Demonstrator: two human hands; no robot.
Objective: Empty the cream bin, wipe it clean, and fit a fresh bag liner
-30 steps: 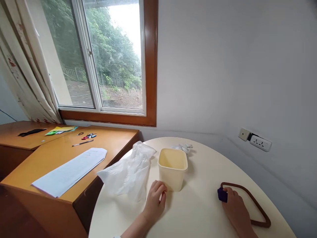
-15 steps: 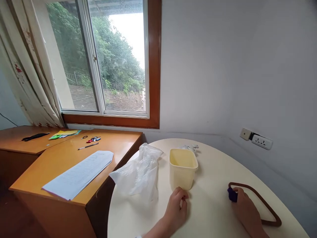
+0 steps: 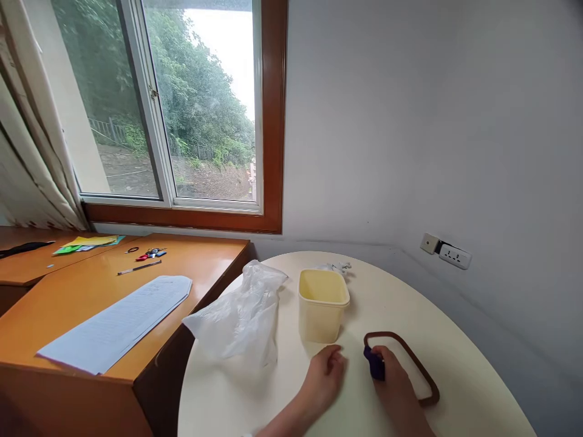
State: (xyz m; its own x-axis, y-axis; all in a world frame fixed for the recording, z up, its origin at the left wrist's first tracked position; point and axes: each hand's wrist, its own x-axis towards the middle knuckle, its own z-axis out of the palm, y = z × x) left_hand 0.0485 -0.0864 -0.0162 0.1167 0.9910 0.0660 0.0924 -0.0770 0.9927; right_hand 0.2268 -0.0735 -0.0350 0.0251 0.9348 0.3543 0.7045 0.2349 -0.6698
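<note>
My right hand [image 3: 396,382] is closed on a dark purple cloth-like piece [image 3: 375,366], which it presses to the left edge of a brown rounded frame [image 3: 416,359]. That frame runs around behind the hand; whether it is the rim of a lid or an open loop I cannot tell. Just in front of the pale yellow plastic tub [image 3: 321,321], my left hand [image 3: 324,375] rests with its fingers curled in and nothing visible in them. The tub stands upright with its top open.
A crumpled white plastic bag [image 3: 241,315] lies left of the tub on the round cream table [image 3: 392,288]. More crumpled plastic [image 3: 339,267] is behind the tub. On the wooden desk [image 3: 214,252] at left are papers [image 3: 122,321], a pen [image 3: 139,267] and keys [image 3: 152,254].
My right hand has moved left, nearer to my left hand, carrying the purple piece and the brown frame along. The whole view has turned slightly to the right.
</note>
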